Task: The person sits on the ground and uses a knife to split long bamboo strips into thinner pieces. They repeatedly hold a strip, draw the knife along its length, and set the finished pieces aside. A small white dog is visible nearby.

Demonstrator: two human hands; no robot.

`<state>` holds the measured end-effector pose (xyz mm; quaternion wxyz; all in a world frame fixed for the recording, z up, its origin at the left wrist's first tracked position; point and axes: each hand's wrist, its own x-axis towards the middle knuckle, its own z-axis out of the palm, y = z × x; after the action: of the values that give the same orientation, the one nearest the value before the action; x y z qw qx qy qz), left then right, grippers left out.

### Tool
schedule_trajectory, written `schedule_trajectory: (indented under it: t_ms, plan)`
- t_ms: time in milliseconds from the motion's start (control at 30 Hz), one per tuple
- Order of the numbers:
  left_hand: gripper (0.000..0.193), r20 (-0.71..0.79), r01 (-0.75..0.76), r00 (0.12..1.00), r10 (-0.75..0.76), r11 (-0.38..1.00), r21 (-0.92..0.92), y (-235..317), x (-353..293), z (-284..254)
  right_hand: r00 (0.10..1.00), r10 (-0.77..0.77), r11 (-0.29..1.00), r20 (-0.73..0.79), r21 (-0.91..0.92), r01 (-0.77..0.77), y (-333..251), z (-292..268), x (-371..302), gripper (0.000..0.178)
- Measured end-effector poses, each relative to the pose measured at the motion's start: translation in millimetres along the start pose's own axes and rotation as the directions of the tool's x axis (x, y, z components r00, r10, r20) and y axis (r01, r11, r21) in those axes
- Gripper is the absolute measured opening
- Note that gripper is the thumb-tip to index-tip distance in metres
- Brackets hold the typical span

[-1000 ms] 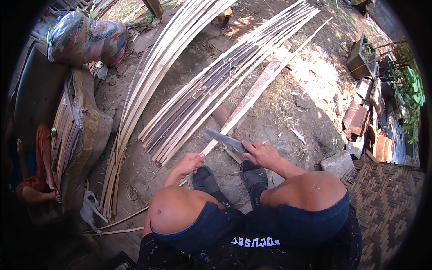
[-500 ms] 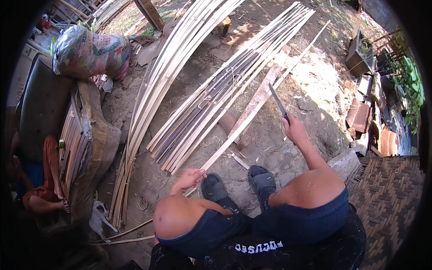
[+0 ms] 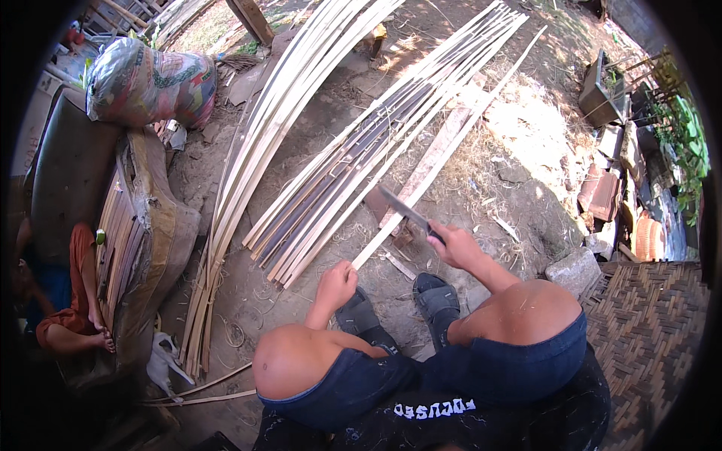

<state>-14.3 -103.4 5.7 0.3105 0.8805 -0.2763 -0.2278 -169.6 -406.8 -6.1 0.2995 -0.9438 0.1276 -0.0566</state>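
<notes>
Taking the flat bundle of dark and pale wooden strips [image 3: 376,143] as our landmark, we see a long, narrow, pale wooden strip [image 3: 372,246] slanting along its right side. Our left hand [image 3: 338,283], just below the bundle's near end, is closed with fingers curled around the strip's near end. Our right hand [image 3: 457,246], farther to the right of the bundle, is closed around the dark handle of a straight grey metal knife [image 3: 402,207], whose blade crosses over the strip; we cannot tell whether its edge touches.

As we judge it, a stroke toward us could run on into our left fingers, since they grip the strip right in line with the blade. If the blade skipped off a knot or we pressed too hard, it could gouge or split the strip. A slip could also reach our dark strapped sandals [image 3: 361,319], below the bundle and near the work. With one hand pinning only the near end, the far end, beside the bundle's top, might swing and twist the strip under the edge.
</notes>
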Motion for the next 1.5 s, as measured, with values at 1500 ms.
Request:
schedule_trajectory:
  t_ms: [1500]
  plan:
    - [0.046, 0.472, 0.571, 0.764, -0.440, 0.802, -0.177, -112.8, -78.0, -55.5, 0.964, 0.265, 0.964, -0.027, 0.011, -0.265, 69.2, -36.0, 7.7, 0.042]
